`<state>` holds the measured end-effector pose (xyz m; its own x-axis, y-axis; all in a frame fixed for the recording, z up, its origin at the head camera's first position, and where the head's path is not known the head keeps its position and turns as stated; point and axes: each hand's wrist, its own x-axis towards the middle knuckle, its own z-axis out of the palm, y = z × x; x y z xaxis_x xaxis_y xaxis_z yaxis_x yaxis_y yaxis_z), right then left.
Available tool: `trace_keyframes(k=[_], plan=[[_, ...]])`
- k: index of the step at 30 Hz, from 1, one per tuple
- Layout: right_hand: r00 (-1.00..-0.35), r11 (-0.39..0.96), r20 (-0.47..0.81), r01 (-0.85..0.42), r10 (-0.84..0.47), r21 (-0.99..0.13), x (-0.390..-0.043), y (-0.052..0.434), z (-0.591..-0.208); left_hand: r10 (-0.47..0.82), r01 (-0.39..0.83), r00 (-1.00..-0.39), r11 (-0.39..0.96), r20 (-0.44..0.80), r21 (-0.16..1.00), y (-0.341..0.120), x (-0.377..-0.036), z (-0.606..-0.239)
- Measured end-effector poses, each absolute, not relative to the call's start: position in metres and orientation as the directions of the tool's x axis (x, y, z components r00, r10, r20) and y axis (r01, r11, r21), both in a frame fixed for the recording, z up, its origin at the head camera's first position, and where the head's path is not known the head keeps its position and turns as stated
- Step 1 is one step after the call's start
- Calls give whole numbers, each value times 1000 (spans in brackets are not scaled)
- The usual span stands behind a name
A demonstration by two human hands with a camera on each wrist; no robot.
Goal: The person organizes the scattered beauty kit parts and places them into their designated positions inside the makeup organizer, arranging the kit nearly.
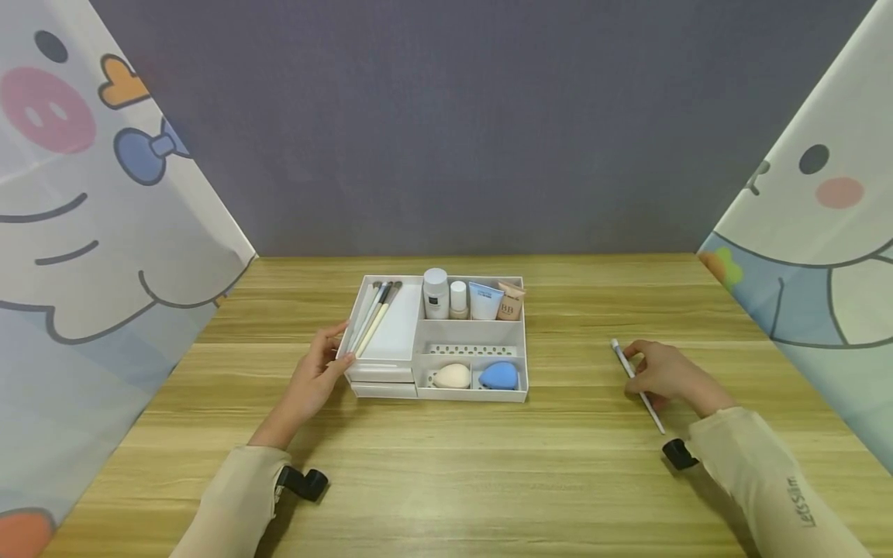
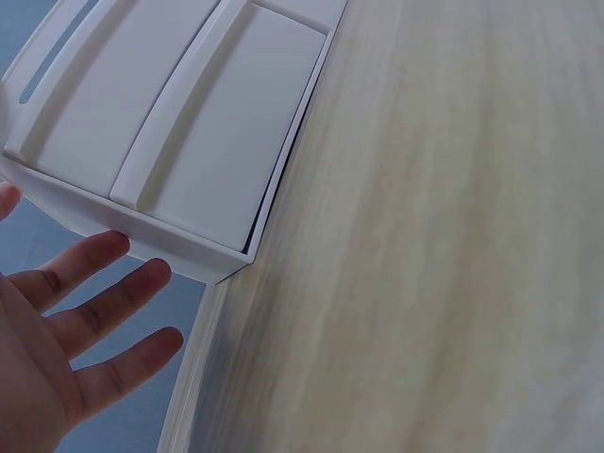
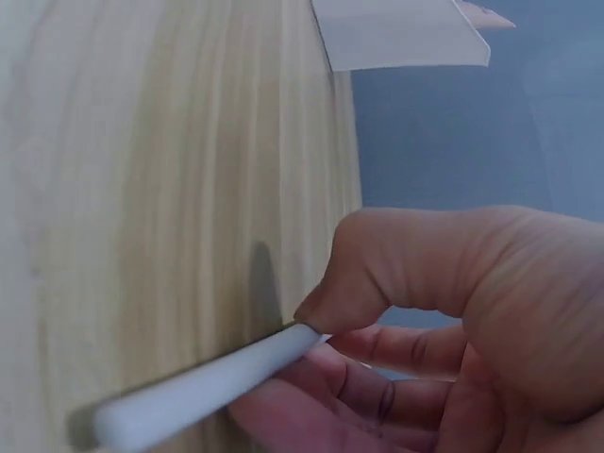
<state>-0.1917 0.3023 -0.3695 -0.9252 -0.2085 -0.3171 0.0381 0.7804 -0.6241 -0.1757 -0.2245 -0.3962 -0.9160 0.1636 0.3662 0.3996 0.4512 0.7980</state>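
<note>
A white makeup organizer point(image 1: 405, 329) stands on the wooden table. My left hand point(image 1: 321, 364) is at its left side, its fingertips touching the side wall and near the rim. In the left wrist view the left hand's fingers point(image 2: 113, 302) are spread and fairly straight beside the drawer unit point(image 2: 217, 142). Well to the right of the organizer, my right hand point(image 1: 659, 376) pinches a slim white rod point(image 1: 654, 415) between thumb and fingers. The right wrist view shows this white rod point(image 3: 208, 392) close to the tabletop; its kind is unclear.
Several makeup brushes point(image 1: 380, 318) lie in the organizer's left top tray. Behind its right part stand a white bottle point(image 1: 436, 298), a smaller bottle point(image 1: 458, 298), a blue tube point(image 1: 484, 302) and a BB tube point(image 1: 511, 304). Beige point(image 1: 452, 377) and blue sponges point(image 1: 499, 376) sit in front compartments.
</note>
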Motion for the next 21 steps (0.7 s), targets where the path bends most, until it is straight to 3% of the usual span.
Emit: trace_keyframes(k=[12,21], plan=[[-918,723,-318,52,-237,-689,-193,307,-372,168,416,-908,456,383,787,-226,-175,-397],[-883,583,-328,79,-336,-809,-196,317,-375,172,408,-912,459,372,789,-227,-177,-399]])
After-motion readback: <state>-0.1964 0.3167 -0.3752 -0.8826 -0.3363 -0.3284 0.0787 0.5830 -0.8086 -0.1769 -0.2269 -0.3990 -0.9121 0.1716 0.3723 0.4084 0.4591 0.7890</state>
